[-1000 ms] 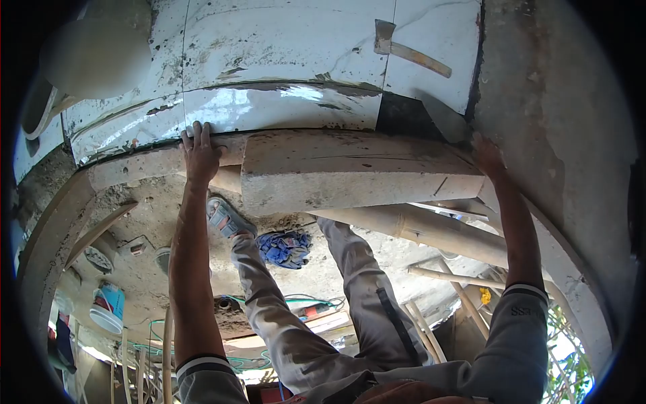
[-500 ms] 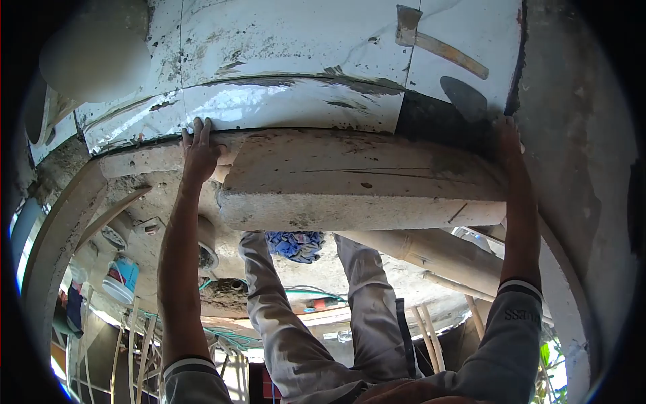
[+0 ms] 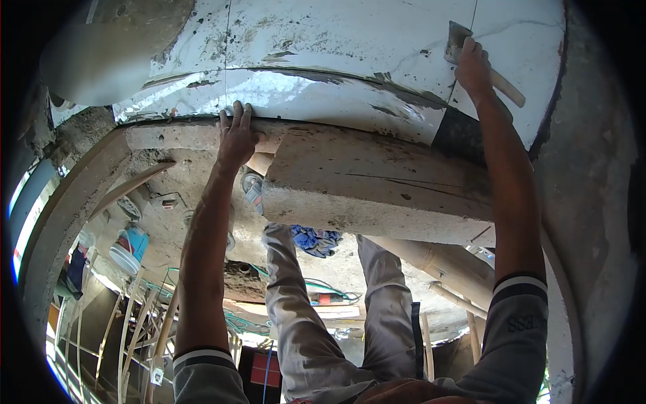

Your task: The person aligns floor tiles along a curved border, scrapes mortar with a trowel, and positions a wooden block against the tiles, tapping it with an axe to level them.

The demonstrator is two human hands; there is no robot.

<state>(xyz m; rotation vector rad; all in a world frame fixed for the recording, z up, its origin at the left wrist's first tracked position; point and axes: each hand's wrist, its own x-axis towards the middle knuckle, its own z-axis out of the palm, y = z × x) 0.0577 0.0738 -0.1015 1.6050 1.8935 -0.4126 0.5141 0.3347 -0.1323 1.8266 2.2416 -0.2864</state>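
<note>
My left hand (image 3: 238, 138) rests with extended fingers on the front edge of a narrow white tile strip (image 3: 323, 101). Nothing is held in it. Up on the larger white tiles (image 3: 377, 34), my right hand (image 3: 475, 67) is closed around the wooden handle of a hatchet (image 3: 459, 42), close under its dark metal head. The hatchet lies across a tile joint, its handle end pointing down to the right. Between the strip's right end and my right forearm is a dark bare patch (image 3: 459, 135). An oval dark thing there is mostly hidden by the forearm.
A thick concrete-like beam (image 3: 377, 175) runs below the tiled surface, in front of my legs. On the lower floor are a blue cloth (image 3: 315, 241), a blue-and-white bucket (image 3: 128, 249) and green hose. A bamboo pole (image 3: 437, 262) slants under the beam. A blurred round shape covers the upper left.
My right hand has moved up from the tile's right edge and closed on the hatchet handle. My left hand stays at the strip's edge. The view has shifted and tilted slightly.
</note>
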